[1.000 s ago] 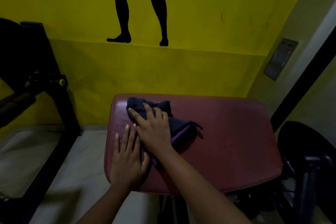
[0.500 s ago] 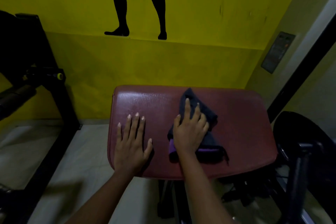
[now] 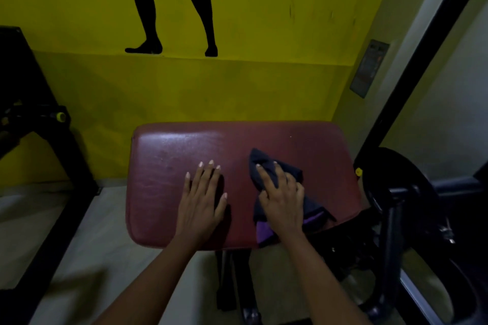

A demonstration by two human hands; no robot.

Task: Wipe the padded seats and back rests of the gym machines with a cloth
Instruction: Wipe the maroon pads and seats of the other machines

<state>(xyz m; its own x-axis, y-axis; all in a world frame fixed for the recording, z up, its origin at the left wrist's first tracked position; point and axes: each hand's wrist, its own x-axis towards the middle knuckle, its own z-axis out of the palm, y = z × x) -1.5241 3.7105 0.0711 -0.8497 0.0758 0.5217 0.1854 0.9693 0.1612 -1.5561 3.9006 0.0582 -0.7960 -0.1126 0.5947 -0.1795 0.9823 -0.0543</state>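
Head view: a maroon padded seat [image 3: 169,166] fills the middle, its long side running from 9 to 3 o'clock. The dark cloth [image 3: 274,166] lies on the seat's right half, toward 3 o'clock, and its purple edge reaches the near rim at about 5 o'clock. The right hand [image 3: 284,203] presses down on the cloth with fingers spread and mostly straight, not clenched. The left hand [image 3: 202,206] rests flat on the bare pad beside it, fingers released and extended toward 12 o'clock. A yellow wall [image 3: 264,8] with painted black legs [image 3: 148,8] rises at 12 o'clock. A black frame [image 3: 66,166] stands at 9 o'clock and a weight plate [image 3: 390,166] at 3 o'clock.
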